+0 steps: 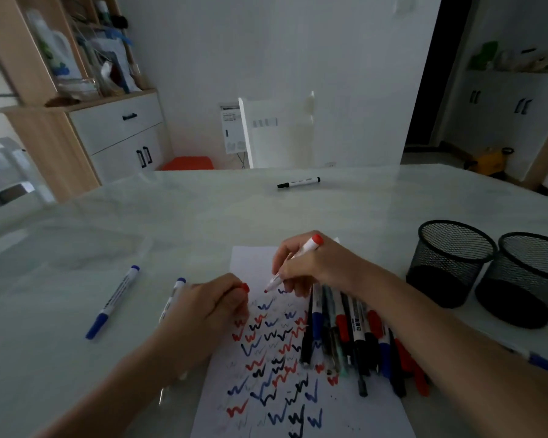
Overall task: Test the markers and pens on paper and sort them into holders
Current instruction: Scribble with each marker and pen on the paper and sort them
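**Red marker poised over the test sheet**

The right hand (pixel 304 267) holds an uncapped red marker (pixel 308 247). Its fingers (pixel 283 251) and thumb pinch the barrel low down, and the tip angles toward the far part of the paper (pixel 250 257). Whether the tip touches the sheet cannot be told. The left hand (pixel 209 308) rests at the paper's left edge, fingers curled round the red cap (pixel 244 288).

The step in hand looks like the test stroke. The middle and near parts of the paper are crowded with red, blue and black zigzags, so the bare strip toward the far edge is the best place for a mark that reads clearly. A short, light zigzag should be enough to judge the ink. The left hand would do well to weigh the sheet down so it does not slide. It also keeps the cap close for a firm recapping.

A pile of pens and markers (pixel 351 336) lies on the paper's right edge, under the right forearm, so the wrist should lift clear before swinging. The two black mesh holders (pixel 453 263) stand side by side at the right edge of the surface (pixel 203 216). Blue markers (pixel 113 301) lie left of the paper, and a black marker (pixel 299 182) lies near the far edge.
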